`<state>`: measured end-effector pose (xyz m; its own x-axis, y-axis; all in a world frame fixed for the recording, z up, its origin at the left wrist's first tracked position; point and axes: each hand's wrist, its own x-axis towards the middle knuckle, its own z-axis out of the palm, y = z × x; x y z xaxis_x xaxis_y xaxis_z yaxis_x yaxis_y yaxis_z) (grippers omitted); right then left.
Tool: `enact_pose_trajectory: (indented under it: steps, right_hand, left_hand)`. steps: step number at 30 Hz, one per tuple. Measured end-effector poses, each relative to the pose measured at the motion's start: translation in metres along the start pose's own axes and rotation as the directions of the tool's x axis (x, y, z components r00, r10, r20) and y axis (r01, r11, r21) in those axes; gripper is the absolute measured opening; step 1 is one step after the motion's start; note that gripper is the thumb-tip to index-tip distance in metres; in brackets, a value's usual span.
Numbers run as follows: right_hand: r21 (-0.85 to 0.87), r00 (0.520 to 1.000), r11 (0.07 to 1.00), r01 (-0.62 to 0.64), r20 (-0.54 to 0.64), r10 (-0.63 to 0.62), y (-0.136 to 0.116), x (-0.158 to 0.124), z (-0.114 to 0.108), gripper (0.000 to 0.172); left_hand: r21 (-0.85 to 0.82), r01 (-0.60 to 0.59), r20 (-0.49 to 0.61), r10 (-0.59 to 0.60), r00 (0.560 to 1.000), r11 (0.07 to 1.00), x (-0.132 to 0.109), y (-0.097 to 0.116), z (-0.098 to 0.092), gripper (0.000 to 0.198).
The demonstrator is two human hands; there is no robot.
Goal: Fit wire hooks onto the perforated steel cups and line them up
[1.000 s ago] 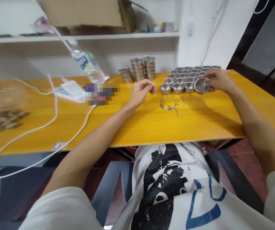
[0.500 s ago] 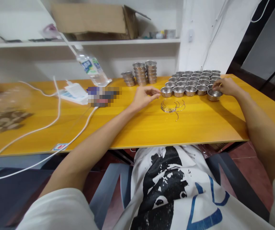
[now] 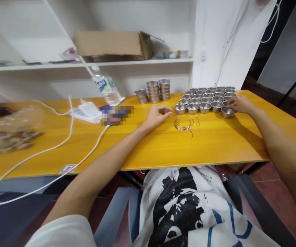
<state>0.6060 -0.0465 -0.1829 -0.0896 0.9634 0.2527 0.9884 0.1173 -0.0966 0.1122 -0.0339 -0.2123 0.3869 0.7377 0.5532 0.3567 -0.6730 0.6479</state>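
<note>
Small perforated metal cups [image 3: 205, 107] stand in close rows at the right of the yellow table. My right hand [image 3: 241, 104] has its fingers closed at the rim of the front-right cup [image 3: 227, 113], which rests upright on the table. Whether the fingertips also pinch something small inside that cup is hidden. To the left of the rows, my left hand [image 3: 157, 116] hovers with loosely bent fingers, thumb and forefinger apart, and I see nothing between them. A loose pile of thin curved metal wires [image 3: 182, 124] lies in front of the cups, between my hands.
Stacked metal cups [image 3: 153, 92] stand at the back. Further left are a plastic bottle [image 3: 107, 85], a white power adapter [image 3: 86, 109], a looping white cable [image 3: 72, 127] and a blurred heap of brownish pieces [image 3: 11, 142]. A cardboard box [image 3: 109, 44] sits on the shelf.
The camera has tilted up, so everything sits lower in view. My right hand stays at the front-right cup. My left hand remains left of the rows, its fingers slightly more curled.
</note>
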Motion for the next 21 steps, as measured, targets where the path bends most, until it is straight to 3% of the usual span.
enact_pose_trajectory:
  steps: [4, 9, 12, 15, 18, 21]
  right_hand:
    - [-0.056, 0.999, 0.998, -0.017, -0.049, 0.014, -0.004, -0.007, -0.007, 0.026]
    - [-0.106, 0.958, 0.994, -0.038, -0.286, 0.006, -0.020, -0.015, -0.016, 0.040]
    - [-0.128, 0.910, 0.990, 0.066, -0.400, -0.112, -0.053, -0.020, -0.013, 0.043]
    - [-0.126, 0.875, 0.945, 0.302, -0.357, -0.327, -0.100, -0.028, -0.005, 0.039]
    - [-0.124, 0.748, 0.775, 0.620, -0.206, -0.632, -0.149, -0.040, 0.006, 0.032]
    - [-0.166, 0.590, 0.595, 0.786, -0.087, -0.803, -0.183, -0.054, 0.017, 0.040]
  left_hand:
    - [0.130, 0.018, -0.168, 0.004, 0.986, 0.991, 0.005, -0.010, -0.006, 0.021]
    - [0.216, 0.149, -0.371, -0.060, 0.927, 0.965, 0.020, -0.035, -0.035, 0.017]
    - [0.240, 0.305, -0.480, -0.160, 0.863, 0.922, 0.037, -0.057, -0.061, 0.021]
    - [0.259, 0.366, -0.503, -0.198, 0.841, 0.894, 0.057, -0.077, -0.083, 0.022]
    - [0.282, 0.312, -0.424, -0.174, 0.889, 0.907, 0.075, -0.092, -0.095, 0.033]
    - [0.292, 0.281, -0.377, -0.160, 0.912, 0.914, 0.086, -0.104, -0.099, 0.051]
